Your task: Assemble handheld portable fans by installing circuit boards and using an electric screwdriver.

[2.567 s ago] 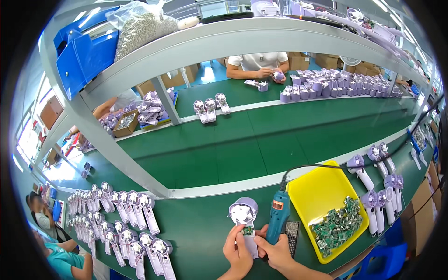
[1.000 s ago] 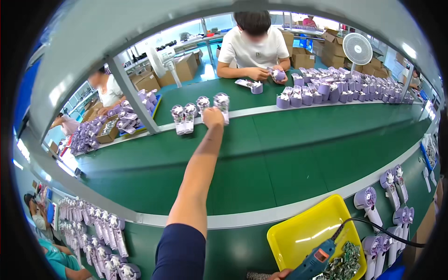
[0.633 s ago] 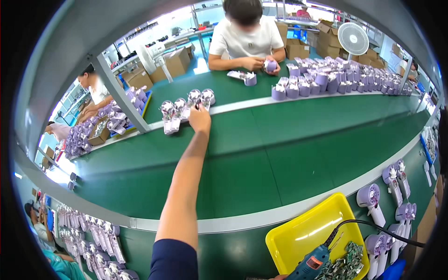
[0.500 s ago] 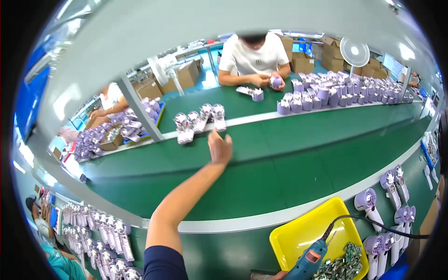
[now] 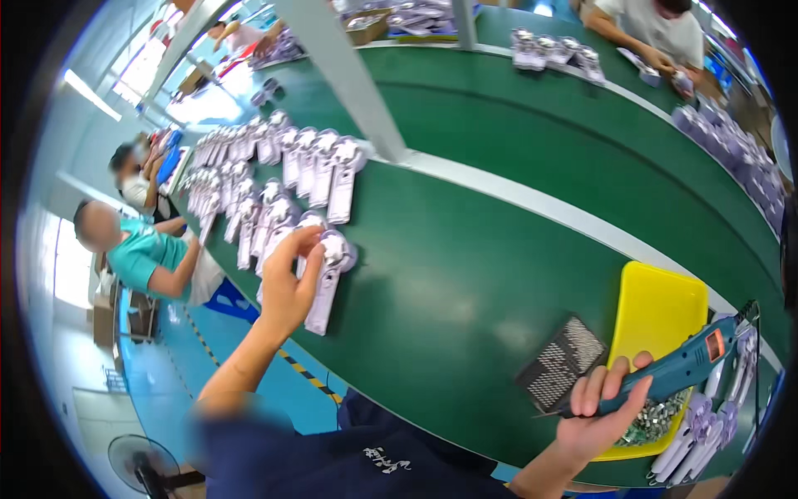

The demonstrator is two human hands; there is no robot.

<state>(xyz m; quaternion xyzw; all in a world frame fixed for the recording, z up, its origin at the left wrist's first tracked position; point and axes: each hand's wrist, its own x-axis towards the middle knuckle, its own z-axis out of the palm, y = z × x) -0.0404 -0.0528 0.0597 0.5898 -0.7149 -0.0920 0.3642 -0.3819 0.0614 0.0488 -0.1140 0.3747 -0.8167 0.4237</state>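
Observation:
My left hand (image 5: 291,279) is at the near end of the rows of purple-and-white handheld fans. Its thumb and index finger curve apart, with the tips at the round head of the nearest handheld fan (image 5: 324,291); whether they press on it I cannot tell. My right hand (image 5: 605,407) is wrapped around a teal electric screwdriver (image 5: 677,366), its thin bit pointing left over the table edge side. Just beyond that bit lies a dark screw holder (image 5: 565,359) with a grid of small silver pieces.
A yellow tray (image 5: 657,312) holding small green circuit boards (image 5: 652,422) stands beside my right hand, with more handheld fans (image 5: 690,441) to its right. A metal post (image 5: 345,79) rises from the bench. Co-workers sit at left (image 5: 154,258) and across the line (image 5: 652,37).
My view has swung left and down. My left hand has come back from the fans across the line to those on my bench. The right hand with the screwdriver is now fully in sight.

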